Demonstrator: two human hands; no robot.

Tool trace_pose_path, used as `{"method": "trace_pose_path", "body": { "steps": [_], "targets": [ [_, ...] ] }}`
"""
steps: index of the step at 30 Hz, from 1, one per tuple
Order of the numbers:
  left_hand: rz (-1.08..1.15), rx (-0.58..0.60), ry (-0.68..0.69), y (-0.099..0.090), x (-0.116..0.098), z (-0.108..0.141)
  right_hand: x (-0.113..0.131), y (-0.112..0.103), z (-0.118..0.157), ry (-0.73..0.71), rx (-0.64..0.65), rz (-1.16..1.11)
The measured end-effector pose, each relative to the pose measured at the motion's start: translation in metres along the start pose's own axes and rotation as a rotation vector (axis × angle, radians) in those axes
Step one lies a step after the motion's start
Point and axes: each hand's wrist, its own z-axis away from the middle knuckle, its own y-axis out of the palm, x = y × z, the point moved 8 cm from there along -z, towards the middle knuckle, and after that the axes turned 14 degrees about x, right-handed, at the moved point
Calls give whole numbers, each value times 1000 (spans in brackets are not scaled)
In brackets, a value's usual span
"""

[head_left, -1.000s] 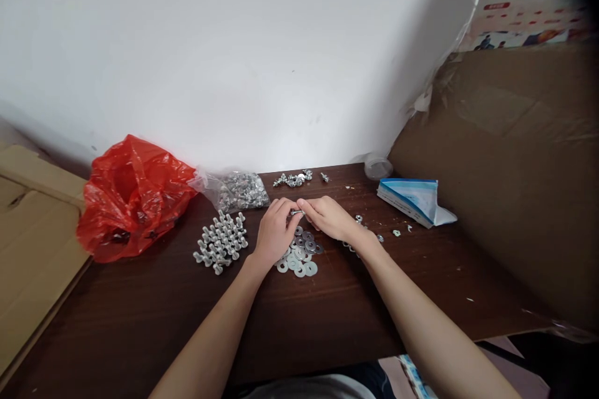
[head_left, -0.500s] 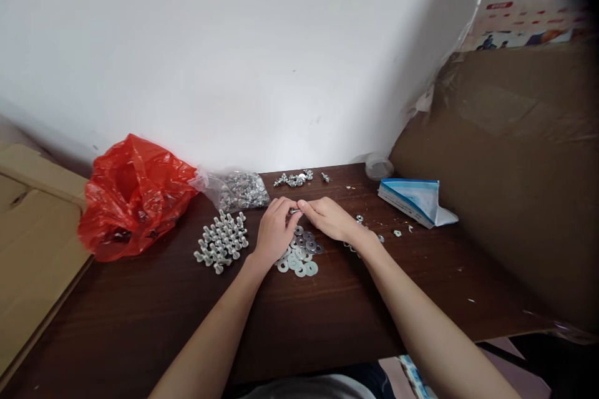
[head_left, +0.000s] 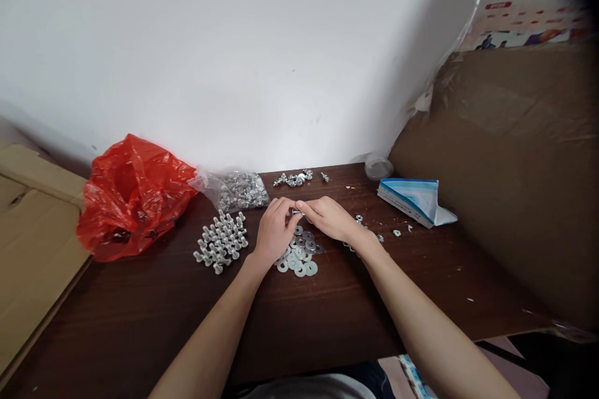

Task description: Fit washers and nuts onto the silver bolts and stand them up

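Note:
A small metal bolt (head_left: 295, 211) is pinched between the fingers of my left hand (head_left: 276, 224). My right hand (head_left: 330, 217) meets it from the other side, thumb and fingertips closed at the bolt's end; whether a nut or washer sits in them is hidden. Just below both hands lies a pile of flat washers (head_left: 299, 255), partly covered by my left hand. Left of that hand, several bolts (head_left: 222, 240) stand grouped on their heads. Some nuts (head_left: 359, 219) lie beside my right wrist, partly hidden by it.
Bolts with washers fitted (head_left: 294, 179) lie at the back by the wall. A clear bag of hardware (head_left: 243, 190) and a red plastic bag (head_left: 135, 199) are at left. On the right are a round clear container (head_left: 378, 167), a blue-white packet (head_left: 409, 199) and a large cardboard box (head_left: 505, 168).
Both hands stay in nearly the same place. The fingers at the bolt have shifted slightly, and a little more of its shaft shows.

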Motion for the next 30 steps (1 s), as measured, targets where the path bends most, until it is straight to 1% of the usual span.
{"method": "trace_pose_path", "body": {
  "steps": [3,8,12,15,19,25,30],
  "targets": [
    [7,-15,-14,-1,1,0,-2,-3,2,10,-22,-20],
    [25,-21,-10,-2,0,0,2,-2,2,-41,8,-30],
    [26,-10,4,0,1,0,-1,-4,1,14,-13,-10],
    [67,-31,-26,0,6,0,0,-7,2,0,-34,-24],
    [126,-59,-51,-1,11,0,2,-5,1,-64,-8,-50],
    [112,-37,-21,-1,6,0,-2,-1,-1,-17,-11,-31],
    [141,-55,-40,-1,8,0,-1,0,-1,-35,8,-67]
  ]
}}
